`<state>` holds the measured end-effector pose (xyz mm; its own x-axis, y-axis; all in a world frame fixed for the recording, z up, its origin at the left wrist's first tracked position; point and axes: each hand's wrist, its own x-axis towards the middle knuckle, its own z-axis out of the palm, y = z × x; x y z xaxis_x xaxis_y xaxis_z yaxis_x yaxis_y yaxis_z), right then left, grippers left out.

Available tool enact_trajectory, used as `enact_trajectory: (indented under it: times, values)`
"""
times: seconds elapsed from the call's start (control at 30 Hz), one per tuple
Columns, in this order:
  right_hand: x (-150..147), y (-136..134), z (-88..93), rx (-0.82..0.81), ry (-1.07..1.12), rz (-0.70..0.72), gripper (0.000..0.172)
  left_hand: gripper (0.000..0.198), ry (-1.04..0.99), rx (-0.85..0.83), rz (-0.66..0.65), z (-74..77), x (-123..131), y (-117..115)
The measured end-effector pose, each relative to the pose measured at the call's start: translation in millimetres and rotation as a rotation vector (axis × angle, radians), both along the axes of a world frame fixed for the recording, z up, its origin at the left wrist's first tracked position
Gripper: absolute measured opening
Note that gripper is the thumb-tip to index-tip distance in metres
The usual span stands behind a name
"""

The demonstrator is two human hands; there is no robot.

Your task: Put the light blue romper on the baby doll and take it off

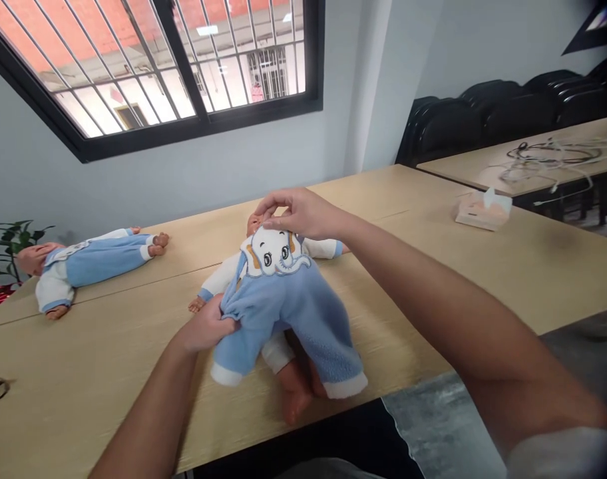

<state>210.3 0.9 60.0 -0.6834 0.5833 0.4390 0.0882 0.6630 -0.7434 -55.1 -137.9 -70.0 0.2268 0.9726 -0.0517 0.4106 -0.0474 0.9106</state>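
And here you are, left hand (211,327) clamped on the side of the blue overalls (283,303), right hand (301,211) seemingly pinched on the bib's top edge, close by the doll's head. The overalls lie spread over the doll (294,392), elephant face up, its bare feet poking out between the 2 legs. Best to hold light tension between your 2 hands, bib centred, cloth smooth; a hard tug could bunch it or drag the doll along. Around you, a pale wooden tabletop (423,279): 2nd doll (104,258) lying off left, tissue box (483,213) over right. Beyond, tangled cables (553,159) on another table, stacked black chairs (513,113), and a barred window (203,106) ahead.
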Motion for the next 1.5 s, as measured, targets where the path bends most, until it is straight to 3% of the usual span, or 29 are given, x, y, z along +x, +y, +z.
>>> enact_trajectory:
  times: [0.17, 0.3, 0.47, 0.57, 0.67, 0.73, 0.83, 0.93, 1.0, 1.2, 1.3, 1.4, 1.5]
  values:
    - [2, -2, 1.1, -0.012, 0.013, -0.007, 0.022, 0.023, -0.002, -0.021, 0.038, -5.8, -5, 0]
    - [7, -6, -2.6, -0.135, 0.040, 0.047, 0.027, 0.026, -0.025, 0.021, 0.005, 0.4, 3, -2]
    - [4, -26, -30.3, -0.234, -0.289, 0.278, 0.040, 0.022, 0.074, 0.332, 0.008, 18.0, 24, -3]
    - [-1, -42, -53.6, -0.208, -0.293, 0.210, 0.038, 0.022, 0.123, 0.421, 0.020, 23.1, 30, -2]
    - [-3, -56, -71.6, -0.227, -0.070, 0.074, 0.039, 0.031, 0.119, 0.397, 0.038, 22.3, 30, -2]
    - [-5, -64, -81.2, -0.290, 0.020, 0.064, 0.040, 0.036, 0.124, 0.379, 0.055, 19.9, 31, -2]
    - [-13, -76, -94.7, -0.437, 0.052, 0.226, 0.043, 0.046, 0.126, 0.382, 0.143, 15.1, 37, -1]
    - [-22, -85, -104.0, -0.498, 0.061, 0.378, 0.068, 0.060, -0.021, 0.317, 0.264, 10.7, 41, 0]
    - [-23, -87, -105.2, -0.511, 0.037, 0.398, 0.071, 0.067, -0.127, 0.238, 0.283, 9.1, 40, 1]
    - [-7, -78, -95.9, -0.588, -0.218, 0.495, 0.030, 0.075, -0.233, 0.027, 0.025, 6.3, 34, -3]
    - [-2, -74, -94.5, -0.640, -0.149, 0.565, 0.020, 0.078, -0.221, -0.001, -0.064, 7.7, 29, -4]
    - [1, -71, -98.9, -0.694, -0.023, 0.536, 0.020, 0.079, -0.146, -0.071, -0.269, 14.5, 25, -5]
    - [4, -70, -106.0, -0.728, 0.036, 0.508, 0.031, 0.068, -0.061, -0.189, -0.431, 23.1, 27, -6]
